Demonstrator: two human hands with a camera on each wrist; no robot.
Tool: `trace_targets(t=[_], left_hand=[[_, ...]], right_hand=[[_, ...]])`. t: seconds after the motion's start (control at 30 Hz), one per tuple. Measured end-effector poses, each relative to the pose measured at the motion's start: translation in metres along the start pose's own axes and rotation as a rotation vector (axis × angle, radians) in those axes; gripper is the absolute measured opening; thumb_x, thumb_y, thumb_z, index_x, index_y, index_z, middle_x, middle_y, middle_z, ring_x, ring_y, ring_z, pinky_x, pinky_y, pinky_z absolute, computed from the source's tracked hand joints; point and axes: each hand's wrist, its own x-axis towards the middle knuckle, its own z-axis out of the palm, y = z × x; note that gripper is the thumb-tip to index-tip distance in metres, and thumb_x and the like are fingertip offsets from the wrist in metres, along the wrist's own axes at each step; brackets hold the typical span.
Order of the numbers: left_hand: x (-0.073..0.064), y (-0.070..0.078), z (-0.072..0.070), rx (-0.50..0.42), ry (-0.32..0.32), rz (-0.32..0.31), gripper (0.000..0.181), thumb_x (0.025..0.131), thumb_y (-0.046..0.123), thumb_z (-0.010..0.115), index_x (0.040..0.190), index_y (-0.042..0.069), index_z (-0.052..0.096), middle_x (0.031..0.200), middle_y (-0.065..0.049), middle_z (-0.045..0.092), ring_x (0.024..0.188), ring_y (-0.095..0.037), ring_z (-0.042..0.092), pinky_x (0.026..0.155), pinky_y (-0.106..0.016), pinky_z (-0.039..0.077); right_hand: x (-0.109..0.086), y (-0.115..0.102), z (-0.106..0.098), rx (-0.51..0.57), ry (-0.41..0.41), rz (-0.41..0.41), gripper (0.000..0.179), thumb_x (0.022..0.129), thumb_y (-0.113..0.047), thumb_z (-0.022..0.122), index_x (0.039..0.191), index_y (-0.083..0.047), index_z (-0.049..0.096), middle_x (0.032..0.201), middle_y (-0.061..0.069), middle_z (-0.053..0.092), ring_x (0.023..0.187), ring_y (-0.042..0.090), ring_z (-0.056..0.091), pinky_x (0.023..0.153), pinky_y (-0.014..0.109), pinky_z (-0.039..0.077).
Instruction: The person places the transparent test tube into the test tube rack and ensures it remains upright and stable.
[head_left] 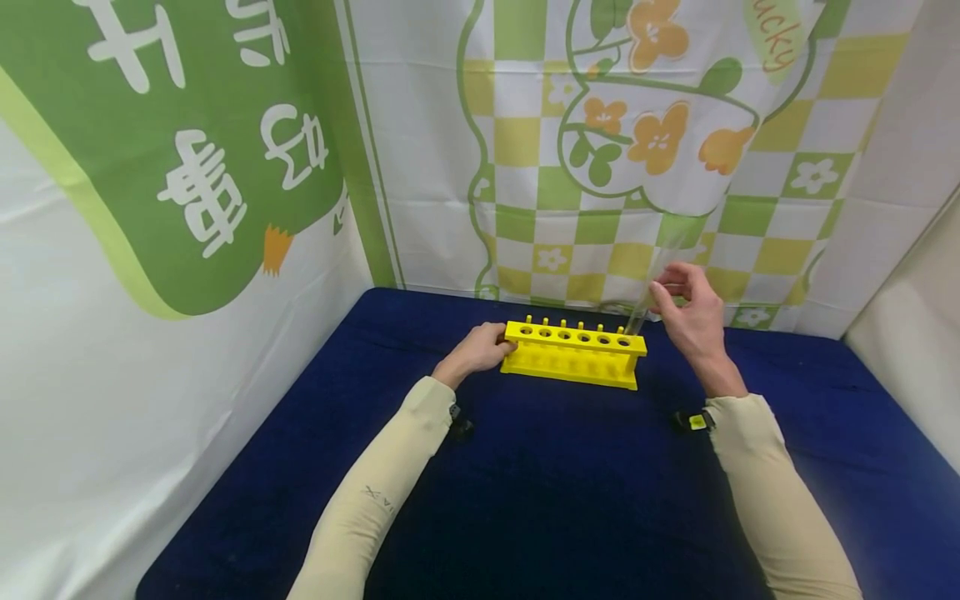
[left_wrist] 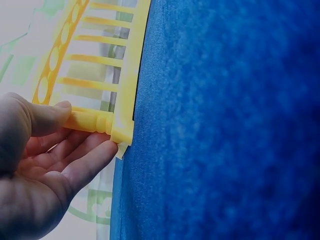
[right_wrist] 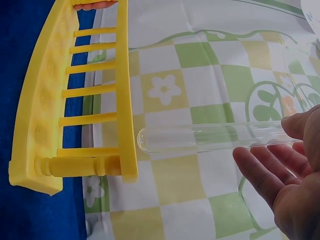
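A yellow test tube rack (head_left: 567, 377) stands on the dark blue tabletop, with a row of holes along its top bar and upright pegs behind. My left hand (head_left: 480, 347) grips its left end; in the left wrist view the thumb and fingers are around the end post of the rack (left_wrist: 90, 120). Off the rack's right end, my right hand (head_left: 693, 318) pinches a clear glass test tube (right_wrist: 200, 137) between thumb and fingers. The tube is tilted, its rounded bottom close to the top bar of the rack (right_wrist: 126, 95). No tubes show in the holes.
The blue cloth (head_left: 570, 492) covers the table. Behind it hangs a patterned curtain (head_left: 525, 192), close to the rack's rear. A white and green curtain (head_left: 225, 350) borders the left side. Small dark devices sit at both wrists.
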Motion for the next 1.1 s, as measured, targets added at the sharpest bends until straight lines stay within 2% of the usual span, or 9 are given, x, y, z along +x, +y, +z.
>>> trace_targets(t=[0.3,0.6,0.9,1.1], left_hand=[[-0.001,0.0,0.0,-0.006,0.001,-0.008,0.034,0.102,0.022,0.053,0.132,0.008,0.055,0.115,-0.009,0.068,0.085,-0.016,0.065,0.07,-0.026,0.051],[-0.001,0.0,-0.002,-0.006,-0.001,-0.004,0.034,0.102,0.022,0.052,0.133,0.008,0.055,0.116,-0.009,0.068,0.086,-0.018,0.065,0.07,-0.026,0.051],[0.0,-0.001,-0.002,0.003,0.0,0.002,0.032,0.102,0.022,0.053,0.13,0.007,0.056,0.113,-0.009,0.067,0.087,-0.019,0.065,0.07,-0.025,0.051],[-0.002,0.0,-0.002,-0.002,-0.006,0.003,0.032,0.102,0.021,0.053,0.13,0.007,0.056,0.114,-0.009,0.067,0.088,-0.019,0.065,0.073,-0.026,0.053]], right_hand=[[0.002,0.006,0.003,-0.02,-0.007,0.002,0.035,0.093,0.002,0.061,0.125,0.011,0.051,0.11,0.03,0.061,0.084,-0.01,0.056,0.063,0.003,0.047],[0.005,0.033,0.006,-0.069,-0.006,-0.004,0.036,0.092,-0.006,0.066,0.125,0.002,0.054,0.108,0.023,0.064,0.083,-0.013,0.055,0.062,0.002,0.046],[0.003,0.036,0.007,-0.092,-0.011,-0.039,0.035,0.093,-0.011,0.067,0.123,0.003,0.055,0.105,0.021,0.066,0.081,-0.015,0.056,0.061,0.003,0.046],[0.001,0.037,0.009,-0.116,-0.026,-0.024,0.035,0.093,-0.012,0.066,0.124,0.002,0.055,0.107,0.021,0.065,0.083,-0.017,0.053,0.061,0.002,0.045]])
